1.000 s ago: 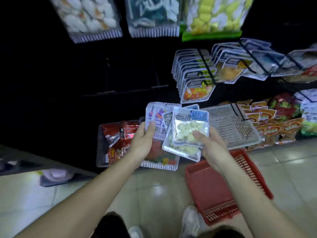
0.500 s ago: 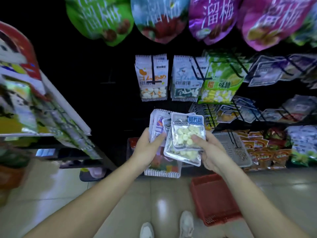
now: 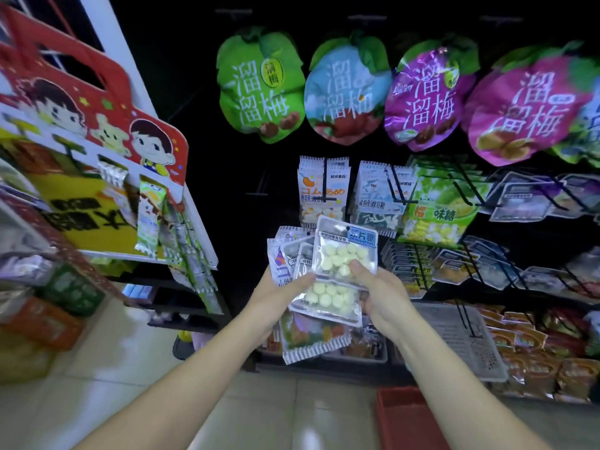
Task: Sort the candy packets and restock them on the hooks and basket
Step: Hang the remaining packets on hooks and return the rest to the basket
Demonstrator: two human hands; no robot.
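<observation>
So a whole fan of candy packets (image 3: 287,258) is gripped in the left hand (image 3: 276,297), with the thumb laid across the front of the stack. The top packet (image 3: 344,254), a clear one full of pale round candies with a blue label in the corner, is pinched at its lower edge by the right hand (image 3: 381,293), thumb on the front and fingers tucked behind. A second packet (image 3: 328,302) of the same candies is seen just under it, between the two hands, and a bigger stripe-edged packet (image 3: 311,341) sticks out below the stack. Right above the hands, white gummy packets (image 3: 323,196) are hung on hooks (image 3: 325,177), with a row of big plum bags (image 3: 259,89) higher up. Just right of the right hand, more small packets (image 3: 406,264) are racked up. Right of the right wrist a grey mesh basket (image 3: 467,336) is set among the shelves, and a red basket (image 3: 409,417) is parked on the floor under the right forearm.
</observation>
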